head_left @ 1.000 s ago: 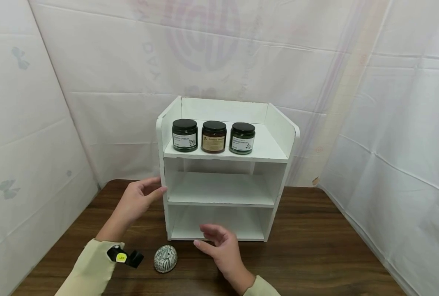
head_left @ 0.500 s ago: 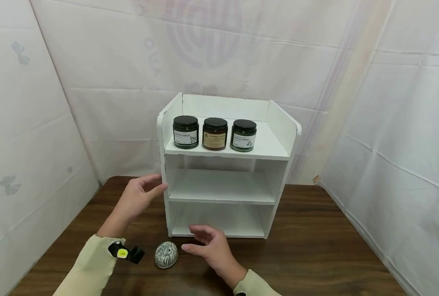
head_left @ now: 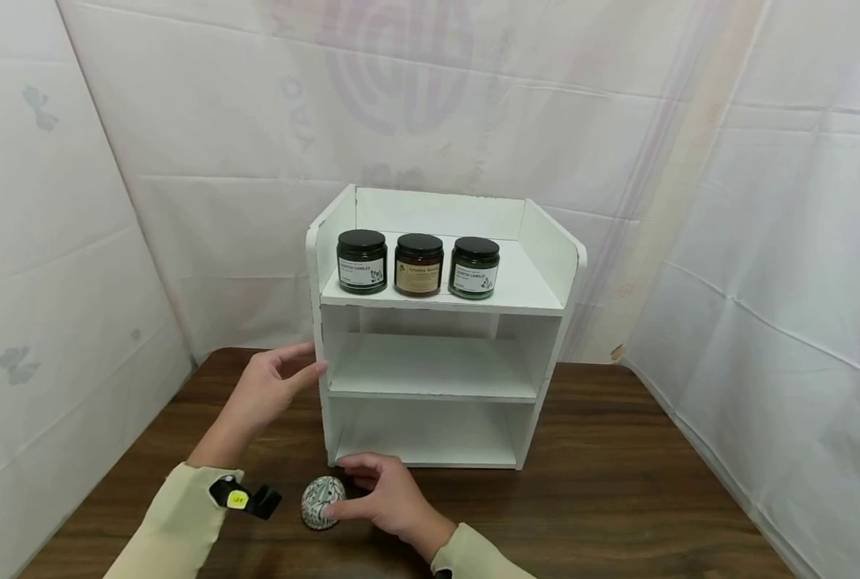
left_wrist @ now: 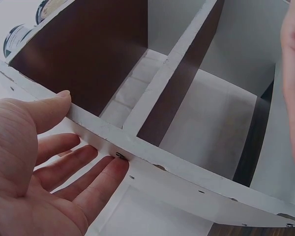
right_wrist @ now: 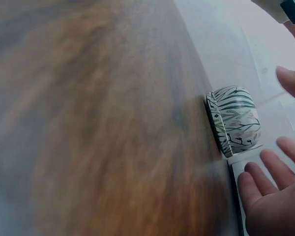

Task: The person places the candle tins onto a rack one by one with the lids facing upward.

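Observation:
A small domed, tin-like container with a green leaf pattern sits on the table, front left of the white shelf unit. My right hand reaches around its right side, fingers spread and thumb overlapping it in the head view. The right wrist view has the container apart from the fingers of the right hand. My left hand rests against the shelf's left side panel. In the left wrist view, the left hand touches the panel with its fingertips, the thumb by its front edge.
On the unit's top shelf stand three dark-lidded candle jars in a row: left, middle and right. The dark wooden table carries the unit. White sheeting encloses the back and sides.
My right hand has moved left from before the bottom shelf to the patterned container. The left hand stays at the side panel.

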The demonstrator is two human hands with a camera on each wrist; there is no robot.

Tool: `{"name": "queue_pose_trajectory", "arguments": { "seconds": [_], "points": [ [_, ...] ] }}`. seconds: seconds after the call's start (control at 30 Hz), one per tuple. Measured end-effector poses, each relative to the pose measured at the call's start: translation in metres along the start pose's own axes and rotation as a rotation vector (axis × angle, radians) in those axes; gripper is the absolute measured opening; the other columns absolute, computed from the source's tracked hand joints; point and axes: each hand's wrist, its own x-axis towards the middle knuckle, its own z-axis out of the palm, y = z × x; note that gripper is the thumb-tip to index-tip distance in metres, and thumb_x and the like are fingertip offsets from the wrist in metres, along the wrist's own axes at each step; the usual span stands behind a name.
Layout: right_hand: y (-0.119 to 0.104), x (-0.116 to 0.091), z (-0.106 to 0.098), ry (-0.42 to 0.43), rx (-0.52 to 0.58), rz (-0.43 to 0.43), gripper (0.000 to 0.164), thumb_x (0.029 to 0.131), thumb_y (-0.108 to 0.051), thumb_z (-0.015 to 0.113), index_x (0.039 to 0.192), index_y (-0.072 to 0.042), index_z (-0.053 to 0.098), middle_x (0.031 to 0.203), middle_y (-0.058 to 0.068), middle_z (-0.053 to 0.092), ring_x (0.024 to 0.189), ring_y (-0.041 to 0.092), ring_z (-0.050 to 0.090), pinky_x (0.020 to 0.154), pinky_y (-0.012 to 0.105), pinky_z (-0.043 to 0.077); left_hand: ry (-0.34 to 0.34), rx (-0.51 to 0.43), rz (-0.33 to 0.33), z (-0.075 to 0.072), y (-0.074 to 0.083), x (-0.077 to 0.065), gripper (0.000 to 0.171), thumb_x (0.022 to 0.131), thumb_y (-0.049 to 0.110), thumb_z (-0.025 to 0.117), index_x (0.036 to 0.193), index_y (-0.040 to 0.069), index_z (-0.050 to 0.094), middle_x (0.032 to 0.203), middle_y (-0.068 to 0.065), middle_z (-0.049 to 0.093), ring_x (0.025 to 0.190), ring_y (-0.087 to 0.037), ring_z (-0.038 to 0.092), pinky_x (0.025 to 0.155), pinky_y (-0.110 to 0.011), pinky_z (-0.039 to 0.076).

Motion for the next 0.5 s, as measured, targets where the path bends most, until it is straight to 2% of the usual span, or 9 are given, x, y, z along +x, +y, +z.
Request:
{"name": "queue_pose_trajectory", "arguments": {
  "seconds": [0.1,0.3,0.5],
  "points": [
    [0.003,0.003,0.003,-0.006,-0.04,0.022,0.053,0.079,-0.013,0.089,0.127,-0.003,0.07,0.13,0.007,0.071,0.123,0.02,0.063,0.101,0.027,0.052,-0.002,-0.002,0.0,0.0,0.0,-0.001,0.058,0.099,0.041,0.068,0.146,0.009,0.057,0.141,-0.015,0.064,0.123,-0.03,0.064,0.093,-0.035,0.056],
    [0.005,0.009,0.007,-0.023,-0.06,0.023,0.051,0.079,-0.012,0.089,0.127,-0.004,0.071,0.13,0.007,0.071,0.122,0.016,0.064,0.099,0.026,0.053,-0.003,0.003,-0.003,0.0,0.001,-0.002,0.059,0.1,0.042,0.067,0.147,0.008,0.056,0.144,-0.016,0.061,0.126,-0.033,0.062,0.098,-0.048,0.055],
    [0.003,0.014,0.012,-0.014,-0.094,0.03,0.052,0.078,-0.011,0.09,0.126,-0.004,0.072,0.128,0.005,0.072,0.118,0.011,0.065,0.095,0.022,0.053,0.004,-0.001,-0.003,0.0,0.0,-0.001,0.059,0.099,0.042,0.068,0.146,0.008,0.057,0.142,-0.015,0.063,0.123,-0.03,0.064,0.092,-0.033,0.056]
  ]
}}
